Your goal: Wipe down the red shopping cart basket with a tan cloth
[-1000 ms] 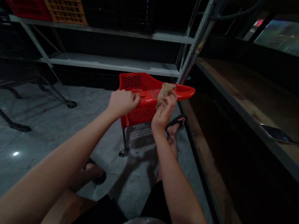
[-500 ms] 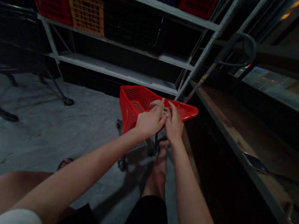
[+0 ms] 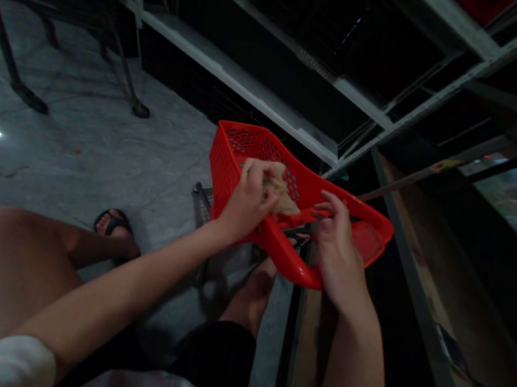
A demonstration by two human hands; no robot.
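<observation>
The left hand (image 3: 247,201) had its fingers clamped on a beige cloth (image 3: 285,205); the right hand (image 3: 338,244) held its fingers loosely bent, apart; below them stood a red cart (image 3: 224,164).

The crumpled beige cloth (image 3: 285,203), earlier in the right hand (image 3: 337,241), is now gripped by the left hand (image 3: 249,202). The white metal shelving (image 3: 241,94) now slants steeply through the view.

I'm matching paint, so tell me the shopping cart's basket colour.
The basket is red; the head view shows it best.
</observation>
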